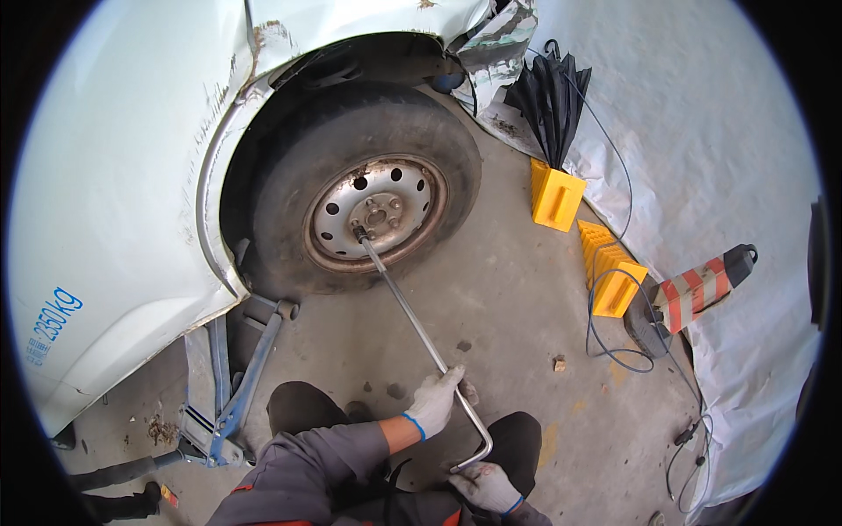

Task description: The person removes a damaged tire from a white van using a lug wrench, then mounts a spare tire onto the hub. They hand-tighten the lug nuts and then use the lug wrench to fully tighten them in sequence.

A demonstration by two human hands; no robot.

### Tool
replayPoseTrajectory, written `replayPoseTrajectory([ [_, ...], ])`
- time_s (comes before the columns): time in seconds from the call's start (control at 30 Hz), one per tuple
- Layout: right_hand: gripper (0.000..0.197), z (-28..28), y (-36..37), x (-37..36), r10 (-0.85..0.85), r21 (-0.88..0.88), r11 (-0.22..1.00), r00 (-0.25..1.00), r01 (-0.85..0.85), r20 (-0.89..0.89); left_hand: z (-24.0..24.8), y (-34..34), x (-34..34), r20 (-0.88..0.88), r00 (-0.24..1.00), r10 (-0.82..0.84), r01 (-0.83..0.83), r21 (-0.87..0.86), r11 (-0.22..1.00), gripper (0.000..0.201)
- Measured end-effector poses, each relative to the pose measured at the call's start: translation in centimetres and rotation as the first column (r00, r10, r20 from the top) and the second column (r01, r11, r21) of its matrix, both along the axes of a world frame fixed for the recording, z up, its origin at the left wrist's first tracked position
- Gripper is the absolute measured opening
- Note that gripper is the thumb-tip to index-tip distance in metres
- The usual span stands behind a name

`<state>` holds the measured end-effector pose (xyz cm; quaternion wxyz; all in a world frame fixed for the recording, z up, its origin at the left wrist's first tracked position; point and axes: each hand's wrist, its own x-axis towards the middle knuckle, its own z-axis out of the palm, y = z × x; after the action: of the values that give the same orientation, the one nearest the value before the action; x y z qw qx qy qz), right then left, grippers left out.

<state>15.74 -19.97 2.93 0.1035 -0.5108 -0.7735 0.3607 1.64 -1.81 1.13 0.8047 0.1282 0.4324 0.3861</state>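
A long chrome lug wrench [410, 313] with a bent handle runs from the wheel down to my knees. Its socket end sits on a lug nut [360, 233] near the hub of the rusty steel wheel [349, 250]. My left hand [435, 405], in a white knit glove with a blue cuff, is closed around the shaft just above the bend. Lower down, my right hand [488, 487], gloved alike, is closed at the end of the bent handle. The black tyre [294, 188] surrounds the wheel under the white vehicle's arch.
A blue floor jack [241, 394] stands left of my knees, beside the white body panel [123, 210]. To the right are two yellow wheel chocks [556, 197], a folded black umbrella [551, 105], a toppled red-and-white traffic cone [697, 294] and a loose cable [589, 320]. White sheeting [702, 131] hangs behind.
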Motion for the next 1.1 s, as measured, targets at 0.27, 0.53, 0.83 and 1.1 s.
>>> replayPoseTrajectory([
  [0.27, 0.043, 0.8, 3.0, 1.7, -0.502, 0.364, 0.752, 0.835, 0.55, -0.225, 1.0, 0.7, -0.6, -0.027, 0.998, 0.058, -0.059, -0.017, 0.998, 0.02],
  [0.53, 0.035, 7.2, 4.8, -0.4, -0.688, 0.012, 0.663, 0.615, 0.749, -0.384, 0.2, 1.5, -1.6, -0.065, 0.993, 0.1, -0.101, -0.015, 0.995, 0.021],
  [0.83, 0.037, 4.1, 4.0, 0.7, -0.751, -0.158, 0.598, 0.481, 0.786, -0.452, -0.1, 3.1, -1.4, -0.063, 0.993, 0.097, -0.098, -0.013, 0.995, 0.022],
  [1.1, 0.041, 6.1, 3.1, -0.3, -0.641, -0.318, 0.736, 0.464, 0.597, -0.612, 0.8, 3.7, -2.0, -0.032, 0.994, 0.104, -0.103, 0.037, 0.994, 0.025],
])
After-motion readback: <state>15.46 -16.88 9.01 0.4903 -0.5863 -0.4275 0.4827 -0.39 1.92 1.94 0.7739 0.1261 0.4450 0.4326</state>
